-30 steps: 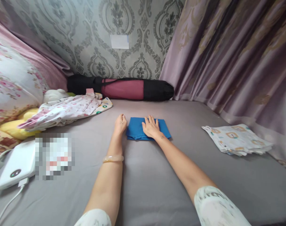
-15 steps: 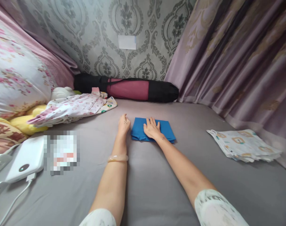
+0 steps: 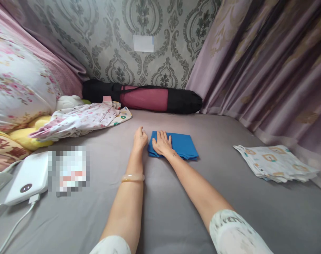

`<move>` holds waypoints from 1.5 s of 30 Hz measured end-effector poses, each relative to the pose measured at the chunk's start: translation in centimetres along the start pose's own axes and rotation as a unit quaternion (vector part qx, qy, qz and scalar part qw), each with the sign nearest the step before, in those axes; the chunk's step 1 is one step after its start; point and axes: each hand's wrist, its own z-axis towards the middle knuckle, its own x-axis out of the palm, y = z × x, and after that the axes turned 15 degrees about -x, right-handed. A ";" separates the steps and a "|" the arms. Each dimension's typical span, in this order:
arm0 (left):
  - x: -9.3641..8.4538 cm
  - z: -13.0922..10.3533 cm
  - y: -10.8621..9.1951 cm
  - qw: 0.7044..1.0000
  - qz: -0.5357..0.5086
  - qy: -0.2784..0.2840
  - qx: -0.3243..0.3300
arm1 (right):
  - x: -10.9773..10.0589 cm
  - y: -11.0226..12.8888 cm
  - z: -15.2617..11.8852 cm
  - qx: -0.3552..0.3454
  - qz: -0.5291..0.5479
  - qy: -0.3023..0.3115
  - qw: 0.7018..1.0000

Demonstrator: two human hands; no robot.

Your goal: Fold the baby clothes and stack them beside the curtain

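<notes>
A folded blue cloth (image 3: 185, 144) lies flat on the grey bed sheet in front of me. My right hand (image 3: 162, 143) rests palm down on its left part, fingers stretched out and a little spread. Just left of the cloth, with a narrow gap between, my left hand (image 3: 140, 138) stands on its side on the sheet. Its fingers are curled in, and I see nothing in them. A pale bangle (image 3: 133, 177) circles my left forearm.
A folded patterned white cloth (image 3: 276, 162) lies at the right. Rumpled printed clothes (image 3: 83, 118) and a white power bank (image 3: 29, 178) with a cable are at the left. A long black and maroon bag (image 3: 144, 98) lies along the wall.
My right hand has slid left across the blue cloth, from its middle to its left part. My left hand stays beside the cloth. The view has shifted slightly.
</notes>
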 end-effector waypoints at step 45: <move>4.1 -6.5 -5.4 0.945 0.241 0.090 0.200 | -3.6 -7.2 -3.9 -0.003 -0.001 0.007 1.000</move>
